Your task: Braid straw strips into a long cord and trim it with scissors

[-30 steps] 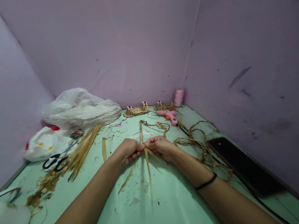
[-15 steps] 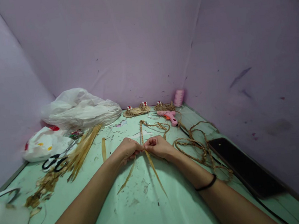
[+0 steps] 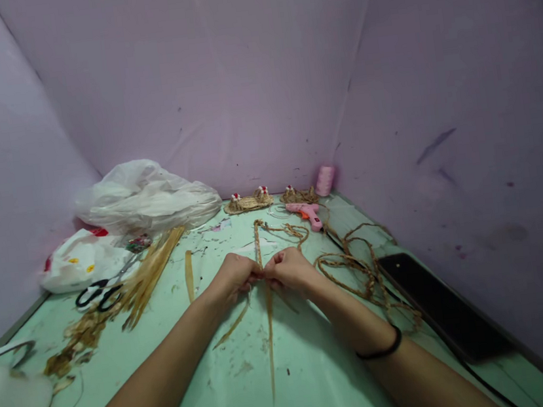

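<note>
My left hand (image 3: pixel 237 274) and my right hand (image 3: pixel 288 269) meet at the middle of the table, fingertips pinched side by side on the lower end of a narrow braid (image 3: pixel 257 245). The braid runs away from me to a knotted far end, from which braided cord trails right. Flat, tan fibre strips hang loose below my fingers: one strip (image 3: pixel 271 349) points straight toward me, another (image 3: pixel 232 326) slants out under my left hand, and a short end shows beneath my right hand. The exact grip point is hidden by my fingers.
Left lie black-handled scissors (image 3: pixel 99 295), a bundle of fibre strips (image 3: pixel 154 277) and plastic bags (image 3: pixel 146 196). Behind are woven pieces (image 3: pixel 248 203), a pink glue gun (image 3: pixel 306 215) and a pink thread spool (image 3: pixel 325 180). Right are coiled braided cord (image 3: pixel 343 262) and a black phone (image 3: pixel 443 308).
The long loose strip has swung from slanting right to hanging straight toward me. A short strip end now shows under my right hand. Both hands stay pinched at the braid's end.
</note>
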A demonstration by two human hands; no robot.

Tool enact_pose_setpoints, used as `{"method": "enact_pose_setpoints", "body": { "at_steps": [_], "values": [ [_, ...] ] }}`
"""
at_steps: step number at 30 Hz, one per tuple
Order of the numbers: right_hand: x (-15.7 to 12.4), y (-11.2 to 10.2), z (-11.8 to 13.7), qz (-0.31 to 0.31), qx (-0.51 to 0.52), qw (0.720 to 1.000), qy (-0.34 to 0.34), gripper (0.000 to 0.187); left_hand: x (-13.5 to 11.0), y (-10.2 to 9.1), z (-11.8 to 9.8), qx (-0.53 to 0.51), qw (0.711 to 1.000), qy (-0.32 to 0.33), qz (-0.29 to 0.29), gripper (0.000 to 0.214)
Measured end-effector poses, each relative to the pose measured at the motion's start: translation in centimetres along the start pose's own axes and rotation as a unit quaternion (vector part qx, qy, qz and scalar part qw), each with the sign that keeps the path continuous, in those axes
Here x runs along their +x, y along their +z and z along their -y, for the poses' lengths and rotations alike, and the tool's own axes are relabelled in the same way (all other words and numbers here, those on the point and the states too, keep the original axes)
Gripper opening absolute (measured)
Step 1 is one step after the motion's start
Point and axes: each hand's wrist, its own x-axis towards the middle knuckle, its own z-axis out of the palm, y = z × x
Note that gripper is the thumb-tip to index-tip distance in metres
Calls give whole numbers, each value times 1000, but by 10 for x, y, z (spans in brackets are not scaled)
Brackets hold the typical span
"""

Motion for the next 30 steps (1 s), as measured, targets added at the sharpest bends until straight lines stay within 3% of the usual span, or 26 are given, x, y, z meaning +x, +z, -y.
{"method": "enact_pose_setpoints", "body": {
  "at_steps": [6,10,13,16,18,22,27,30],
  "values": [
    [-23,10,11,-128,-143,972,-132,14,-1,-7,0,-47,998,-14,51,13],
    [-33,14,14,-134,-212,950,-186,20,-1,-9,3,-34,998,41,28,18],
    [-29,11,12,-98,-206,954,-195,18,1,-12,4,-13,999,34,24,20],
    [-15,1,8,-66,-111,978,-164,20,1,-15,2,-18,998,22,56,20],
    [-6,-6,5,-72,1,991,-109,18,1,-17,0,-19,997,21,75,18],
    [-1,-11,5,13,170,985,15,8,3,-19,3,-35,993,22,107,17],
    [-11,-13,6,168,213,960,65,8,9,-21,11,-46,988,40,139,16],
    [-16,-19,1,185,193,960,80,11,9,-20,12,-33,989,42,137,12]
  ]
}}
